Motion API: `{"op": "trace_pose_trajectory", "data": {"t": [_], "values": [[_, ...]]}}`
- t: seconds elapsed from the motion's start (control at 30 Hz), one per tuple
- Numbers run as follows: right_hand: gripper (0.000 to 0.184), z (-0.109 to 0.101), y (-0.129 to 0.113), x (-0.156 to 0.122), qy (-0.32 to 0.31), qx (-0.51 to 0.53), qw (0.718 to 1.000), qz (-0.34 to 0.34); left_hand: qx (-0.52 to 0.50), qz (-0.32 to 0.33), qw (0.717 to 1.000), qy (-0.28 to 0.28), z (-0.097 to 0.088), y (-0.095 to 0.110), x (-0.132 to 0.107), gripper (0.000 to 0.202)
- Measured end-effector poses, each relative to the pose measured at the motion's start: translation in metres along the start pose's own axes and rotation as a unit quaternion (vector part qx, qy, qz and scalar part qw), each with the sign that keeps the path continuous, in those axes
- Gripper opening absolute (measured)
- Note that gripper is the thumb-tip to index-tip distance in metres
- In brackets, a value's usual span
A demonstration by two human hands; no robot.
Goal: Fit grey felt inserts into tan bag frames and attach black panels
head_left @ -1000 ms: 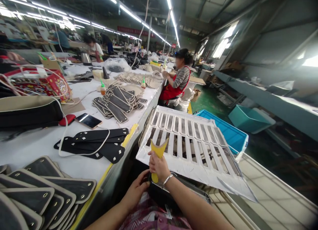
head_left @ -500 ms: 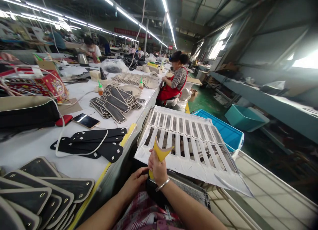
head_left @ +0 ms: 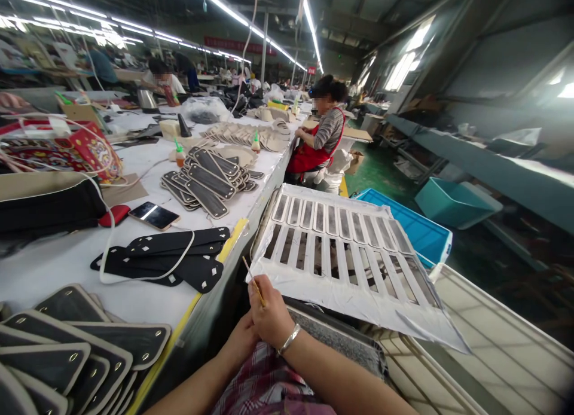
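My right hand (head_left: 271,313), with a silver bangle at the wrist, is closed around a yellow piece (head_left: 258,289). It now shows nearly edge-on, as a thin strip with a pale tip that sticks up past the fingers. Close against it from the left and below, my left hand (head_left: 242,337) is closed. Its fingertips are hidden behind the right hand, so what they grip cannot be seen. Both hands are above my lap, near the front edge of a white slotted panel (head_left: 309,283) that carries a row of dark, pale-rimmed strips (head_left: 332,220).
On the white table (head_left: 139,307) at left lie stacked dark panels (head_left: 89,337), black strips (head_left: 179,247), a phone (head_left: 153,215) and a pile of rimmed pieces (head_left: 210,182). A blue crate (head_left: 426,229) stands at right. Farther off sits a co-worker in a red apron (head_left: 314,149).
The yellow piece has turned from its broad, notched face to nearly edge-on. My right hand has come left and down, and my left hand now meets it. The view has shifted slightly.
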State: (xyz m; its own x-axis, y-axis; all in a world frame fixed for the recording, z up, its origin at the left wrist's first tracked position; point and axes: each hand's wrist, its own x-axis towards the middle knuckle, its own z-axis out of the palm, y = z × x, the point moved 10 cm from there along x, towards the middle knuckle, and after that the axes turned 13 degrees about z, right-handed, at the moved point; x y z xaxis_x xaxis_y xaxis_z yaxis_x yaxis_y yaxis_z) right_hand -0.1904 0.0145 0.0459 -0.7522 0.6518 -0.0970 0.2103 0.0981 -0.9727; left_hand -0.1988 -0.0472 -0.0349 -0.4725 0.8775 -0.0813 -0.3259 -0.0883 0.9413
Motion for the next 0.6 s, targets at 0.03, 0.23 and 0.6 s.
{"op": "trace_pose_trajectory", "data": {"t": [0.03,0.23,0.6], "values": [[0.013,0.002,-0.002,0.003,0.004,-0.025,1.000,-0.009,0.009,0.000,1.000,0.013,-0.002,-0.001,0.000,0.028],[0.035,-0.007,0.014,0.013,-0.037,0.214,0.970,0.113,0.012,-0.019,0.997,-0.076,0.012,-0.002,-0.004,0.052],[0.060,-0.268,0.062,-0.086,0.153,0.262,0.934,0.190,0.379,0.055,0.900,-0.209,0.019,0.006,0.021,0.064]]}}
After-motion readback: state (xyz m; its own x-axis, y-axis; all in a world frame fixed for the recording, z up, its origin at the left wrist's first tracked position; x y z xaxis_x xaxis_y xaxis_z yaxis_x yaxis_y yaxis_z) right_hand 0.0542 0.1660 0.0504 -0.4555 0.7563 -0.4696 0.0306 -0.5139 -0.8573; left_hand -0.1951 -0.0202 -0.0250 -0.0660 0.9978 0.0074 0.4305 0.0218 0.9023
